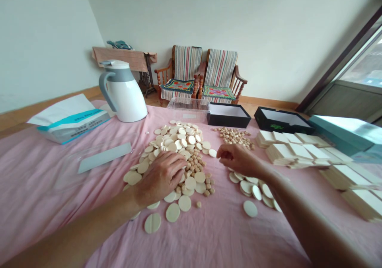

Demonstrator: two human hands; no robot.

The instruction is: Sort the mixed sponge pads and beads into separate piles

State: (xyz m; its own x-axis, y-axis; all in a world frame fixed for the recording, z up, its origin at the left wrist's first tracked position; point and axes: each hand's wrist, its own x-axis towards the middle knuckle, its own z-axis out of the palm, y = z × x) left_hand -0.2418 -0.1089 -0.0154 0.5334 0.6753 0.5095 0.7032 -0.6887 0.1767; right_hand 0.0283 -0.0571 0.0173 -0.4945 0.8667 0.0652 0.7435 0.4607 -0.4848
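My left hand (161, 176) lies palm down on a spread of flat cream discs (191, 140), its fingers curled toward small tan beads (195, 164). Whatever lies under that palm is hidden. My right hand (238, 160) hovers with fingertips curled together, close to a lone disc (212, 153) at the pile's edge. Anything between those fingers is hidden. Below it lies a smaller group of discs (249, 187), and a heap of tan beads (234, 137) sits beyond it. All of these rest on a pink cloth (59, 192).
A white and grey vacuum jug (123, 92) and a packet of papers (71, 119) stand at the left. A clear plastic box (188, 109) and black open boxes (228, 115) line the far edge. Stacks of cream rectangular slabs (294, 152) and a teal box (343, 136) are at the right.
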